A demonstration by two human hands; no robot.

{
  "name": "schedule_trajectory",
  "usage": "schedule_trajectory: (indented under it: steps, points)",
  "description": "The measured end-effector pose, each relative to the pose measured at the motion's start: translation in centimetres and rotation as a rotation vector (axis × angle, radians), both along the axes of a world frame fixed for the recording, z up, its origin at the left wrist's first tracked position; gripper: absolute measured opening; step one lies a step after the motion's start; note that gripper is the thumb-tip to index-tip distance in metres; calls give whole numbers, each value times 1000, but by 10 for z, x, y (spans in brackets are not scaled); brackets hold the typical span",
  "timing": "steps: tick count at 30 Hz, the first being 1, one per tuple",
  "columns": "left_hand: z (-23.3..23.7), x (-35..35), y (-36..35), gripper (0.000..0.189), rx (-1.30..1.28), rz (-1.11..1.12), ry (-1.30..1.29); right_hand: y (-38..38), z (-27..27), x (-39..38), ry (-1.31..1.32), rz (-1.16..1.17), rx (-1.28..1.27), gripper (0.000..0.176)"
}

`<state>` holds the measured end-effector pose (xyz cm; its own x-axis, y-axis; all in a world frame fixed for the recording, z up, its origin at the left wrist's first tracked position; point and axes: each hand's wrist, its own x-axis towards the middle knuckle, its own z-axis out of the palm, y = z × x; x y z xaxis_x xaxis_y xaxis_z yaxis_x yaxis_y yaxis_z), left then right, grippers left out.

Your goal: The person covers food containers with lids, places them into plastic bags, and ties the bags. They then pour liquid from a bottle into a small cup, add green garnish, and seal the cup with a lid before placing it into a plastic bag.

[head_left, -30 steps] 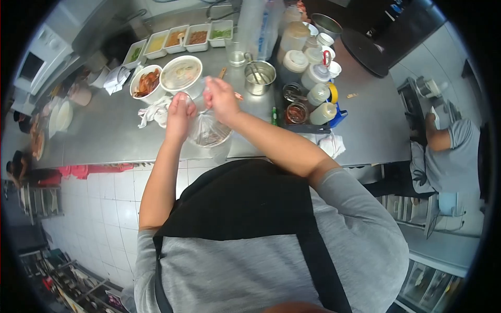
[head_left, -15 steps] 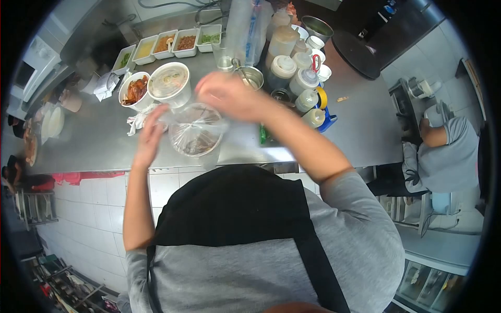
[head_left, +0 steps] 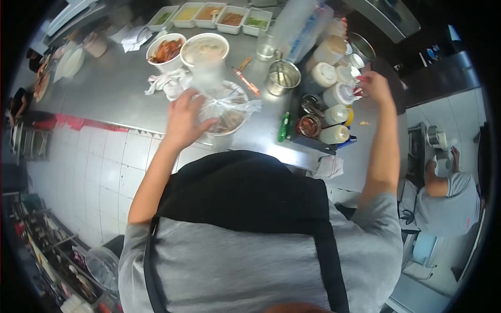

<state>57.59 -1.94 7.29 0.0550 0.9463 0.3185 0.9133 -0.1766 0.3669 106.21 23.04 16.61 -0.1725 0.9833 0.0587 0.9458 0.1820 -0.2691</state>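
A round bowl wrapped in a clear plastic bag [head_left: 229,112] stands near the counter's front edge, its top gathered and twisted. My left hand [head_left: 186,117] is at the bag's left side, thumb and fingers apart, holding nothing. At the far side of the bottle rack, my right hand [head_left: 377,86] closes on the red handles of scissors [head_left: 359,92] standing among the squeeze bottles [head_left: 338,95]; the blades are hidden. Behind the bagged bowl are a lidded white tub [head_left: 204,49] and a tub of reddish-brown food [head_left: 167,51].
Trays of chopped toppings [head_left: 232,20] line the back. A metal pot [head_left: 282,78], an orange marker [head_left: 248,82], a green object [head_left: 284,127] and a crumpled cloth [head_left: 166,82] lie around the bowl. Another person [head_left: 451,198] works at far right.
My right hand has moved from above the bagged bowl rightward to the red scissor handles. The left hand stays beside the bag. The view has shifted, so the counter items appear farther right.
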Motion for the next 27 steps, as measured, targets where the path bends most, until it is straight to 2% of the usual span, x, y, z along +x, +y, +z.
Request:
schedule_trajectory:
  steps: [1,2,3,4,6,8,10,12,13,16,17,20,24,25,27]
  points:
    - [2,10,10,62,-45,-4,36,-27,29,-1,162,-41,-1,26]
    - [0,19,19,64,-4,6,48,-48,52,8,19,79,261,21]
    - [-3,28,26,66,37,13,59,-79,78,2,178,-19,229,20]
    - [-2,36,31,65,3,15,48,-110,97,7,233,60,302,17]
    - [5,49,38,64,-60,12,24,-171,113,8,547,41,310,14]
    - [1,53,44,46,-16,-45,82,-222,115,-9,504,251,439,16]
    - [-14,49,58,34,74,-125,84,-265,92,-49,557,225,457,20]
    - [-12,38,67,23,-3,-73,-156,-289,66,-97,253,335,493,21]
    - [-10,31,70,18,-43,-47,-274,-293,42,-122,309,324,459,19]
    - [0,5,79,20,-250,-76,-648,-289,-53,-166,432,332,316,20]
    - [0,3,80,25,-250,-66,-690,-285,-82,-177,393,377,364,19]
    - [-5,-8,87,26,-266,-9,-778,-273,-152,-195,321,441,409,18]
    - [-1,-23,91,27,-258,-15,-674,-268,-150,-211,329,452,315,17]
    - [-1,-27,91,28,-234,-56,-643,-266,-152,-212,389,392,293,21]
    - [13,-30,86,31,-236,-96,-487,-259,-160,-216,316,229,142,22]
